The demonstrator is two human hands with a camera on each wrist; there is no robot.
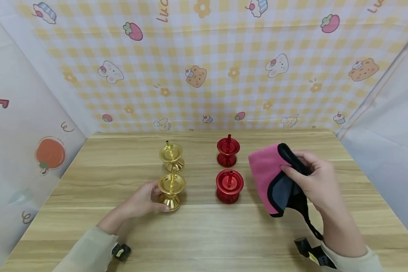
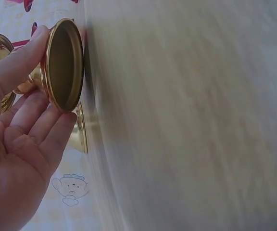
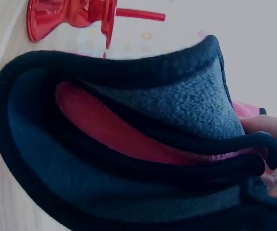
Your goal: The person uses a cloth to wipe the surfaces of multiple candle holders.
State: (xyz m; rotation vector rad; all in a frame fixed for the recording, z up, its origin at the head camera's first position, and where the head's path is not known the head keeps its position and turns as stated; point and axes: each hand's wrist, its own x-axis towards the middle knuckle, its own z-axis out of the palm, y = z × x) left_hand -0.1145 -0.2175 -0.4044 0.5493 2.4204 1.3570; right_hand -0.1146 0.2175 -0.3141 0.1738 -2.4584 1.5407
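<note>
My left hand (image 1: 142, 201) grips the nearer gold candle holder (image 1: 171, 184) by its foot, fingers behind and thumb in front. In the left wrist view the hollow underside of its foot (image 2: 67, 67) shows, tipped up from the table. Just behind it stands a second gold candle holder (image 1: 172, 154), upright. On the right, my right hand (image 1: 321, 181) pinches a folded pink cloth piece (image 1: 263, 166) with black edging, grey lining and a black strap, held above the table. In the right wrist view, its folds (image 3: 129, 130) gape, with pink showing between the dark layers.
Between my hands, a front red candle holder (image 1: 229, 185) and a back red candle holder (image 1: 228, 149) stand upright. The wood-grain table (image 1: 197, 241) meets a checked, printed cloth wall (image 1: 224, 87) at the back, with pale cloth sides left and right.
</note>
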